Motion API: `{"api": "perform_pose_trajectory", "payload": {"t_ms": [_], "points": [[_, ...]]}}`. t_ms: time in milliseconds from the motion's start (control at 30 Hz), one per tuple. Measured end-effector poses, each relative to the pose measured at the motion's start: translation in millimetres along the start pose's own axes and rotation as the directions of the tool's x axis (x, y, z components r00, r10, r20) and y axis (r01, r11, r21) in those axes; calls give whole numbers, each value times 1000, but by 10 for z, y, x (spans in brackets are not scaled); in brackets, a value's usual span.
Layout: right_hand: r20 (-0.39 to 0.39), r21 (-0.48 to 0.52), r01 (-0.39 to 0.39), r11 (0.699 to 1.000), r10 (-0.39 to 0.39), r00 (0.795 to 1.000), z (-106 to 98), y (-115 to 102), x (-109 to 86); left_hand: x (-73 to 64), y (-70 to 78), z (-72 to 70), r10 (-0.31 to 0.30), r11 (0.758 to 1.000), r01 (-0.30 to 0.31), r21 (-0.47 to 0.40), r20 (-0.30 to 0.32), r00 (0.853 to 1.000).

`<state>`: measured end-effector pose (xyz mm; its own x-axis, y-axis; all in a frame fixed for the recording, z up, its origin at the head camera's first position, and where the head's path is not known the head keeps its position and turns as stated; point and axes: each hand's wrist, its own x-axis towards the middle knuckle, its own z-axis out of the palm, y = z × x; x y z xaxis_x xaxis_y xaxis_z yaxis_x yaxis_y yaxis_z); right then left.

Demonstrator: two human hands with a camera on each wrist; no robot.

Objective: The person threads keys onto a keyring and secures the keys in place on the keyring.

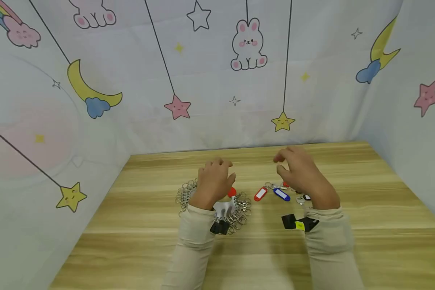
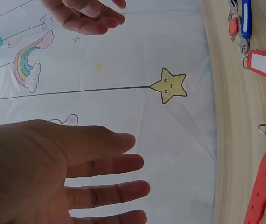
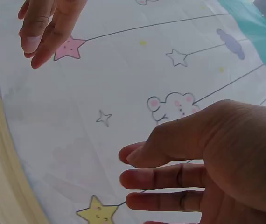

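Note:
My left hand point(image 1: 214, 181) hovers above a spread of metal key rings and clasps point(image 1: 235, 215), its fingers loosely bent and holding nothing. A red strip with a scalloped edge point(image 2: 264, 186) lies among these rings, and the hand partly covers the spread in the head view. My right hand point(image 1: 300, 171) is raised over a group of key tags, also holding nothing, thumb and fingers apart. That group has a red key tag point(image 1: 260, 193), a blue key tag point(image 1: 282, 194) and a small key point(image 1: 300, 200); the right hand and wrist hide part of it.
The wooden table point(image 1: 261, 257) meets a white cloth backdrop point(image 1: 217, 133) printed with stars, moons and rabbits at its back and sides. Black straps with camera mounts point(image 1: 300, 223) sit on both wrists, over beige sleeves point(image 1: 330, 249).

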<state>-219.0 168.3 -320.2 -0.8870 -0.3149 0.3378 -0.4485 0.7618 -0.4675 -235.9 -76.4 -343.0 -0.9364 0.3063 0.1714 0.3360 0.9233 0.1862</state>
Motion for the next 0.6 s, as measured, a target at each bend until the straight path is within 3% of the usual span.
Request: {"api": "perform_pose_trajectory", "payload": {"t_ms": [100,267,433,600], "points": [[-5,64,14,998,-13,1000,141,148,63,50,-18,92,28,1000,-28,-2,50,998],[34,126,19,992,-23,999,542,463,181,159,-35,389,67,997,-60,-56,127,990],[106,76,-72,994,64,992,819,652,222,231,3,680,85,996,-78,-47,186,979],[158,20,-138,990,133,978,953,724,225,228,19,872,89,996,-89,-8,181,979]]}}
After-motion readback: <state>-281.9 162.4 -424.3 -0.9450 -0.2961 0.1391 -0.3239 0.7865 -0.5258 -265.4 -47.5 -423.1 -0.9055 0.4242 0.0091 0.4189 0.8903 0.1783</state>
